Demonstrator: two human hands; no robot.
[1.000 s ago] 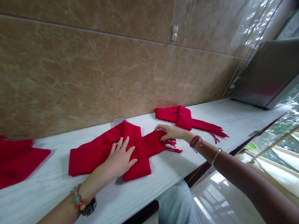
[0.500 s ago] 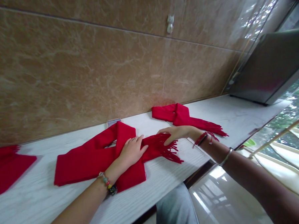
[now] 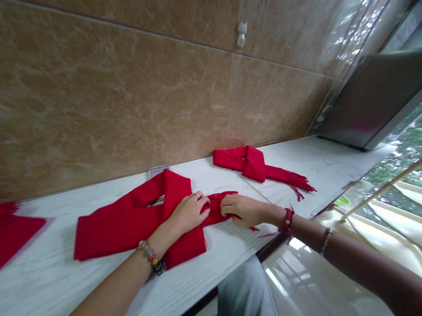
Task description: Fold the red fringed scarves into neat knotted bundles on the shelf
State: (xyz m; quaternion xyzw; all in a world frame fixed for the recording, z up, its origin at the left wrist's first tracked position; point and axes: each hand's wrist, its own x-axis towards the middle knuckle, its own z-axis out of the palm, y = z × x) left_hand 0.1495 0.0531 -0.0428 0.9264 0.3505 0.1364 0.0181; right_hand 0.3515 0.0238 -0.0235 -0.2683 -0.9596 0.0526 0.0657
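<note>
A folded red scarf [image 3: 123, 231] lies on the white wood-grain counter, its band crossed over and its narrow fringed tail running out to the right. My left hand [image 3: 185, 213] rests on the crossed part, thumb and fingers apart, the fingertips bent down onto the cloth where the tail comes out. Over the fringed tail, my right hand [image 3: 242, 210] has its fingers curled onto the cloth, hiding most of the fringe. A few strands show below that hand. Behind and to the right lies a second folded red scarf [image 3: 255, 165], its fringe spread on the counter.
More red cloth [image 3: 13, 239] with a fringed edge sits at the far left. A phone [image 3: 158, 170] lies behind the near scarf by the tiled wall [image 3: 123, 110]. A large dark box-shaped object [image 3: 374, 97] stands at the counter's right end. Pale chairs [image 3: 394, 224] are at right.
My right hand has moved left and toward me along the fringed tail, its fingers now curled in. My left hand stays in place with its fingertips bent a little more.
</note>
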